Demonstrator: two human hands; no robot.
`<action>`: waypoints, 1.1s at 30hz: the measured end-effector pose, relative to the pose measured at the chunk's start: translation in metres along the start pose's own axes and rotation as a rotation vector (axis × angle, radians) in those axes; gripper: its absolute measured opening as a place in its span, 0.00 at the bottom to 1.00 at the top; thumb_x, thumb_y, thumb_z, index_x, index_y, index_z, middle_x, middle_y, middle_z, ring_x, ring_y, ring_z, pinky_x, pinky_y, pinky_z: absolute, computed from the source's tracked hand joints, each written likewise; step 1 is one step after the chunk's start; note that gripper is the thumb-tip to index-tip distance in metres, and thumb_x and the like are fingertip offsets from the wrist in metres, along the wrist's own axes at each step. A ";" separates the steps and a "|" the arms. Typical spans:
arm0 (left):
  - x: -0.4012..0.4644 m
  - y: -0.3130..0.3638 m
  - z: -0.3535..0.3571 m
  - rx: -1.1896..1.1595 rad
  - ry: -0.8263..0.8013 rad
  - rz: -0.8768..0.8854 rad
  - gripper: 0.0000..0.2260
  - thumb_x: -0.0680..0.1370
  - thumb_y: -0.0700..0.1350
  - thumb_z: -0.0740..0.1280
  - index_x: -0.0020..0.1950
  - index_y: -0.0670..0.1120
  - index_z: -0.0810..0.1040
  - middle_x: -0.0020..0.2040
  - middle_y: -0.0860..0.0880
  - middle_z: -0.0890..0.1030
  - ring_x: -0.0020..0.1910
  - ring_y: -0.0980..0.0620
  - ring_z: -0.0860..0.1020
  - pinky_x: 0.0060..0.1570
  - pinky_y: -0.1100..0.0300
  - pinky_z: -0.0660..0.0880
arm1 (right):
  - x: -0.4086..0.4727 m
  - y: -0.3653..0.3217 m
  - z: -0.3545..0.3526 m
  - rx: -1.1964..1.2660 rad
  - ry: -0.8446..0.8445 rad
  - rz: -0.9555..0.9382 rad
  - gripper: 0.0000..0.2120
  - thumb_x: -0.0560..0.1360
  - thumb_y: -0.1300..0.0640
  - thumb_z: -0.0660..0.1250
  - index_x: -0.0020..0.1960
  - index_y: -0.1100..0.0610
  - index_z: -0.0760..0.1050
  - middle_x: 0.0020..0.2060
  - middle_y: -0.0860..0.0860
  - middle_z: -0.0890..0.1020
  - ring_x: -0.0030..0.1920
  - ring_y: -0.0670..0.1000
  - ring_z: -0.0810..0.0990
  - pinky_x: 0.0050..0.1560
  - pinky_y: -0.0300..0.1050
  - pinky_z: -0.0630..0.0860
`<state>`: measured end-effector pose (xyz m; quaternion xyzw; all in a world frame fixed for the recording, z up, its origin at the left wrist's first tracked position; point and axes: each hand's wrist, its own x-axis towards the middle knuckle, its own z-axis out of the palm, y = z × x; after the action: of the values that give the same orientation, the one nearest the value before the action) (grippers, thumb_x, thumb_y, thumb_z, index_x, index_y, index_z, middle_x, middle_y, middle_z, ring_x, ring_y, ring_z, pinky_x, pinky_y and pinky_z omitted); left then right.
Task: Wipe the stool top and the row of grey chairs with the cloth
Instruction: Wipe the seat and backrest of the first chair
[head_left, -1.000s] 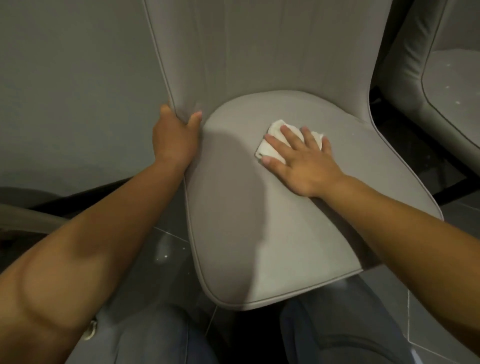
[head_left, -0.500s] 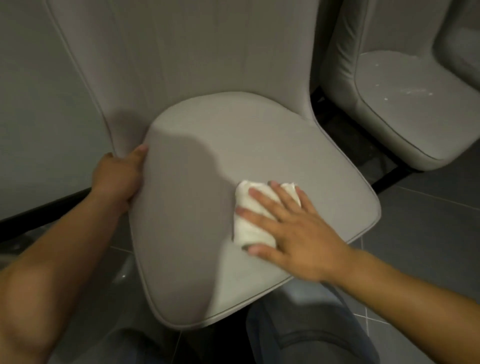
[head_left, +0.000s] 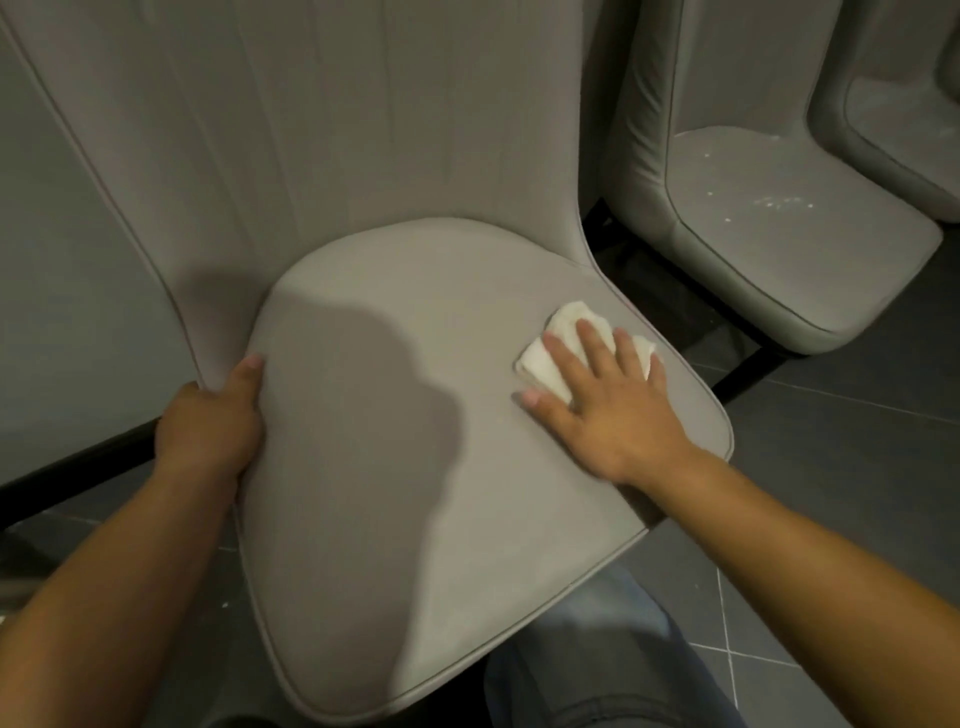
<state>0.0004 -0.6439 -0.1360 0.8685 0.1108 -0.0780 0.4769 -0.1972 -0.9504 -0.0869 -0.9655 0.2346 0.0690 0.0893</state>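
We see the nearest grey chair (head_left: 405, 415) filling most of the view, its tall back rising at the top and its rounded seat sloping down toward us. A piped seam runs all along the seat's edge, and the front rim overhangs the dark tiled floor (head_left: 841, 441). Most of the seat's middle and front lies bare, with a broad shadow across its left half, so there is open cushion on every side of the cloth except the right.

To the right a 2nd grey chair (head_left: 779, 249) stands apart from the 1st, with a narrow gap of floor and a black frame bar between them; pale specks dot its seat. A 3rd chair (head_left: 904, 119) shows only partly at the upper right corner.

Our left hand (head_left: 210, 426) grips the seat's left edge where it meets the back, thumb lying on top of the cushion and the other fingers curled under, out of sight. Our right hand (head_left: 608, 400) lies flat on the seat close to its right edge, fingers (head_left: 589, 343) straight and spread, pressing down on the white cloth (head_left: 553, 358). The cloth is folded small and sits on the seat's right side, just inside the piped seam, its far corner poking out beyond our fingertips
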 end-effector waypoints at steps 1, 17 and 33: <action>0.000 -0.003 -0.001 0.007 -0.013 -0.002 0.39 0.74 0.70 0.62 0.67 0.37 0.72 0.65 0.37 0.76 0.61 0.36 0.75 0.59 0.47 0.70 | -0.018 0.005 0.002 -0.005 0.000 -0.035 0.39 0.72 0.20 0.38 0.79 0.34 0.40 0.81 0.45 0.43 0.80 0.56 0.39 0.76 0.66 0.40; 0.000 0.025 -0.004 0.070 0.104 0.073 0.40 0.73 0.70 0.63 0.75 0.44 0.64 0.71 0.39 0.71 0.68 0.37 0.70 0.64 0.45 0.68 | 0.100 0.014 -0.017 0.033 0.010 -0.025 0.37 0.72 0.22 0.41 0.78 0.33 0.47 0.81 0.43 0.46 0.80 0.54 0.41 0.75 0.68 0.41; 0.032 0.064 -0.003 0.173 0.412 0.270 0.31 0.69 0.70 0.66 0.62 0.50 0.71 0.42 0.40 0.82 0.42 0.36 0.81 0.36 0.52 0.69 | 0.201 -0.167 -0.065 1.439 0.437 0.206 0.21 0.84 0.44 0.56 0.56 0.57 0.82 0.54 0.54 0.85 0.54 0.54 0.82 0.58 0.49 0.76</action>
<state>0.0483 -0.6708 -0.0905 0.9106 0.0815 0.1556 0.3742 0.0638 -0.9065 -0.0353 -0.6340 0.3233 -0.2860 0.6416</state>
